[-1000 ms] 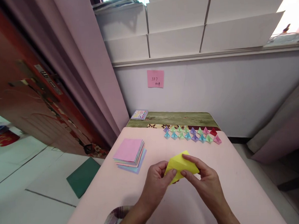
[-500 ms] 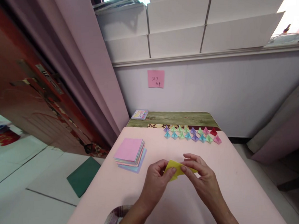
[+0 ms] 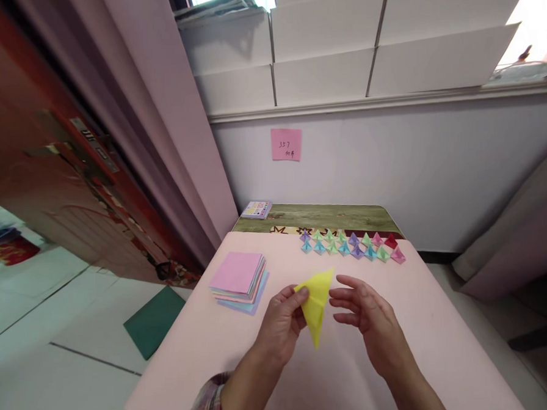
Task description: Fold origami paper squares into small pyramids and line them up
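A folded sheet of yellow origami paper (image 3: 317, 300) is pinched at its left corner by my left hand (image 3: 282, 321), thumb on top. The paper is triangular, with one point up to the right and another down toward me. Just right of it, my right hand (image 3: 371, 322) is apart from the paper, fingers spread and holding nothing. Beyond the hands, two rows of small folded paper pieces (image 3: 357, 251) in purple, green, blue, pink and red stand on the pink tabletop (image 3: 356, 384).
To the left on the table lies a stack of coloured paper squares (image 3: 238, 273), pink on top. A small packet (image 3: 256, 209) rests at the far left corner. A pink note (image 3: 286, 144) is stuck to the wall. A green board (image 3: 155, 321) lies on the floor.
My right hand has let go of the yellow paper and moved slightly right, fingers opening. In my left hand the paper has turned and now shows a triangular shape.
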{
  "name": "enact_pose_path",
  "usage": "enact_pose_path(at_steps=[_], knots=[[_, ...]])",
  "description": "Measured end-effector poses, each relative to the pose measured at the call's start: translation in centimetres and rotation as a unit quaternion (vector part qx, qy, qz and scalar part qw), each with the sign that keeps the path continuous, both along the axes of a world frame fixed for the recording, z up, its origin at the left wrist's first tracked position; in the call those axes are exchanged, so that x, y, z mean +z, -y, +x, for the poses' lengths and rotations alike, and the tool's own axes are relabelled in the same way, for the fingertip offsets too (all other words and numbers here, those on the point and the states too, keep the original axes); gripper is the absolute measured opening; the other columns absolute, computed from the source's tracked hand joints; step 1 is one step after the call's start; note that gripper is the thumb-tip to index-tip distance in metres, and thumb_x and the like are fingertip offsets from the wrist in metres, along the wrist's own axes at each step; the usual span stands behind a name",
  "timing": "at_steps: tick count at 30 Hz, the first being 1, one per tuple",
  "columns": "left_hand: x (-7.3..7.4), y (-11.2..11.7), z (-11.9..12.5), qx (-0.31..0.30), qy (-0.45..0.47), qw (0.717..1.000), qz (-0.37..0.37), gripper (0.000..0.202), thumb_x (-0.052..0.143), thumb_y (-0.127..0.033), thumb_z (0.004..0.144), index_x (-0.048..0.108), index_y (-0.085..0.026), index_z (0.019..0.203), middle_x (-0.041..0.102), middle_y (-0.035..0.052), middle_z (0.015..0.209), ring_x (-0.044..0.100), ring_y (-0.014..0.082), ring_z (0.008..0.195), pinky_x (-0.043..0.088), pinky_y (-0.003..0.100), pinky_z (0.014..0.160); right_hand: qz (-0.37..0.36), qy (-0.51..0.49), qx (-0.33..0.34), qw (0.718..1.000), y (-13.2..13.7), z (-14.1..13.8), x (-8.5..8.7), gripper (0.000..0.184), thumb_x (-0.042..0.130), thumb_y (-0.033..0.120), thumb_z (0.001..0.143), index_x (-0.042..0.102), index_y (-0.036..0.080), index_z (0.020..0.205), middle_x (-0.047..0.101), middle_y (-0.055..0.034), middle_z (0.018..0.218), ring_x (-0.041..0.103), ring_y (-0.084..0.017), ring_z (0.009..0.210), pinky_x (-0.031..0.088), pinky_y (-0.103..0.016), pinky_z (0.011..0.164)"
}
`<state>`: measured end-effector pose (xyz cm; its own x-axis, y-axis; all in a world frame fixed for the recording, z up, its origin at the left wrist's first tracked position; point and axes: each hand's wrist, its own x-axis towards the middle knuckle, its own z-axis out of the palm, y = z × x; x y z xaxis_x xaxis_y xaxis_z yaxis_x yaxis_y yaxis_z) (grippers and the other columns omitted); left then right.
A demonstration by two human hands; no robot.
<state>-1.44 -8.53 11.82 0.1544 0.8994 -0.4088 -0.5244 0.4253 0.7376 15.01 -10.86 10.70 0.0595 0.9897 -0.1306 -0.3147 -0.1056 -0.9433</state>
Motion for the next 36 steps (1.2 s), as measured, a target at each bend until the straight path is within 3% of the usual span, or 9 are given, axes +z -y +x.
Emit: enact_pose_path(at_steps=[4,7,10,14,16,20,27,36], knots=[[-0.6,0.5,0.9,0.069,0.021,0.997,0.012,0.029,0.081,-0.031,0.064,0.064,-0.014,0.08,0.067,0.0032,0.079,0.062,0.0126,0.07,0.05,0.024,0.068,0.012,0.037,0.024,0.999,0.5,-1.5,-0.5,0.044,0.071,0.051,0.076,0.066,0.018,0.105,0.071,-0.0117,0.1,0.068,-0.024,0.087,0.055,-0.035,0.079],[-1.2,0.9,1.5,0.058,-0.009,0.996,0.06,0.025,0.079,-0.031,0.067,0.065,-0.013,0.076,0.066,0.004,0.077,0.06,0.013,0.072,0.049,0.025,0.071,0.041,0.047,0.022,0.998,0.6,-2.6,-1.0,0.037,0.073,0.046,0.075,0.067,0.018,0.099,0.071,-0.0101,0.099,0.067,-0.023,0.087,0.055,-0.033,0.078],[-1.8,1.0,1.6,0.047,-0.055,0.994,0.084,0.025,0.079,-0.031,0.067,0.066,-0.012,0.075,0.064,0.0039,0.075,0.057,0.0117,0.07,0.048,0.024,0.07,0.053,0.093,-0.026,0.994,0.4,-2.7,-1.4,0.031,0.07,0.047,0.077,0.067,0.017,0.086,0.071,-0.0072,0.083,0.067,-0.021,0.074,0.054,-0.029,0.066],[-2.1,0.9,1.5,0.125,-0.163,0.966,0.157,0.027,0.078,-0.029,0.068,0.066,-0.016,0.089,0.063,0.0012,0.078,0.055,0.0104,0.069,0.046,0.021,0.064,0.094,0.284,-0.14,0.944,0.2,-2.0,-1.2,0.029,0.067,0.046,0.078,0.064,0.018,0.071,0.065,-0.0017,0.064,0.058,-0.014,0.053,0.046,-0.023,0.051],[-1.9,1.0,1.7,0.099,-0.188,0.956,0.203,0.022,0.074,-0.03,0.072,0.066,-0.017,0.087,0.064,0.0018,0.08,0.057,0.0121,0.073,0.048,0.023,0.067,0.118,0.333,-0.159,0.922,0.3,-2.0,-0.9,0.028,0.065,0.045,0.08,0.064,0.019,0.071,0.065,-0.0008,0.062,0.056,-0.012,0.05,0.044,-0.022,0.05],[-1.2,1.3,2.0,0.016,-0.204,0.951,0.232,0.018,0.068,-0.031,0.078,0.067,-0.015,0.086,0.068,0.0063,0.088,0.063,0.0179,0.084,0.051,0.03,0.08,0.123,0.293,-0.101,0.943,0.5,-2.4,-0.7,0.025,0.062,0.043,0.082,0.066,0.019,0.084,0.07,-0.0037,0.074,0.063,-0.015,0.059,0.048,-0.021,0.051],[-1.1,1.2,1.5,-0.012,-0.237,0.943,0.233,0.022,0.071,-0.034,0.076,0.068,-0.014,0.087,0.069,0.0065,0.083,0.064,0.018,0.077,0.052,0.027,0.071,0.08,0.143,-0.02,0.986,0.1,-2.0,-1.4,0.03,0.066,0.046,0.081,0.066,0.018,0.091,0.072,-0.0072,0.087,0.067,-0.019,0.076,0.055,-0.028,0.07],[-0.4,1.4,1.6,-0.027,-0.202,0.958,0.2,0.02,0.069,-0.031,0.078,0.068,-0.015,0.089,0.068,0.006,0.085,0.064,0.0169,0.078,0.051,0.026,0.073,0.044,0.073,0.005,0.996,0.0,-1.8,-1.3,0.033,0.072,0.047,0.074,0.07,0.017,0.089,0.072,-0.0067,0.083,0.068,-0.022,0.075,0.057,-0.033,0.071]])
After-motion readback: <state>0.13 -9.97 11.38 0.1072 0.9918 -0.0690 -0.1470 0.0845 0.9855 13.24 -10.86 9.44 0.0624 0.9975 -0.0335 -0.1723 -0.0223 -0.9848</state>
